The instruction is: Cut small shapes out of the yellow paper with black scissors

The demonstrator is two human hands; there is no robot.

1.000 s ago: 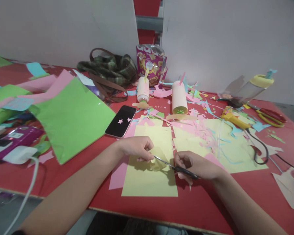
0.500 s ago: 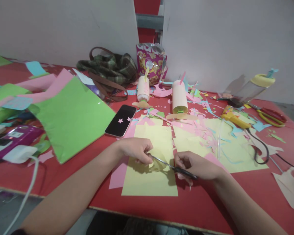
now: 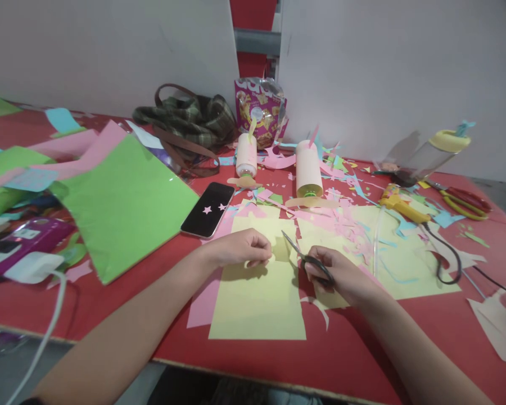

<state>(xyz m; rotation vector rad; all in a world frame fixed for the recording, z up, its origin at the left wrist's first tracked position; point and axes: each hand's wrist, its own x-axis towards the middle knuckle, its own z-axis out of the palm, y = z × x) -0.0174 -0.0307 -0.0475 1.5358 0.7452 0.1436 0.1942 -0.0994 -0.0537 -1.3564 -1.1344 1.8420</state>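
While the left hand (image 3: 255,248) pinches, the right hand (image 3: 337,273) grasps

As I read it from my remote seat, a flat rectangular yellow paper sheet (image 3: 257,315) lies nearest, at lower centre, on the red tabletop (image 3: 185,351). Over its upper part, at frame centre, a small thin yellow paper piece (image 3: 281,249) sits in the left fingers; I can't make out its full outline. I judge it very light, limp and easily creased, best pinched gently by an edge. The black-handled metal scissors (image 3: 302,257) should feel stiff, best held by the loops.

The left hand reaches in from lower left, fingers curled; the right, from lower right, grasps the scissors, blades aimed upper left. Beyond, a black phone (image 3: 200,221) lies left of centre; two cream paper cylinders (image 3: 308,163) stand at upper centre.
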